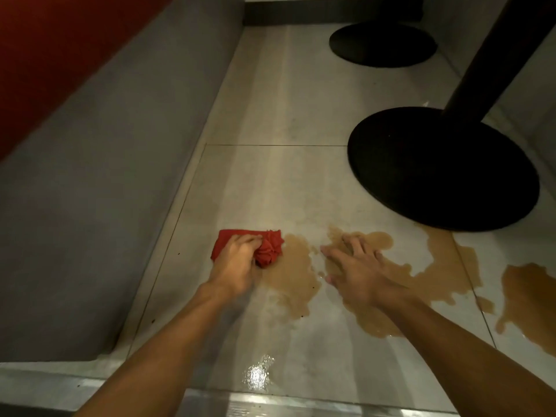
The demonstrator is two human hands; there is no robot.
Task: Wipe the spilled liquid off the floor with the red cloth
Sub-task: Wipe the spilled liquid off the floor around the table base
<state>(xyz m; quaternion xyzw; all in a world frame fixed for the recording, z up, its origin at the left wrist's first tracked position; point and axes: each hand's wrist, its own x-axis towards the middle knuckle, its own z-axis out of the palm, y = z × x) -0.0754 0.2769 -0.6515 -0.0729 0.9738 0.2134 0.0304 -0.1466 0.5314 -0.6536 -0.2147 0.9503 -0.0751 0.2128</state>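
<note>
A red cloth (264, 249) lies bunched on the pale tiled floor (270, 182), at the left edge of a brown spilled liquid (288, 275). My left hand (237, 266) is closed over the cloth and presses it down. The spill spreads rightward in several patches, one reaching the far right (529, 296). My right hand (358, 266) rests flat with fingers spread, over the middle patch of the spill, holding nothing.
A grey bench base (105, 191) with a red seat (45, 55) above runs along the left. A black round table foot (442, 170) with its post stands right of the spill; a second foot (382, 43) is farther back. A metal strip (270, 404) crosses the near floor edge.
</note>
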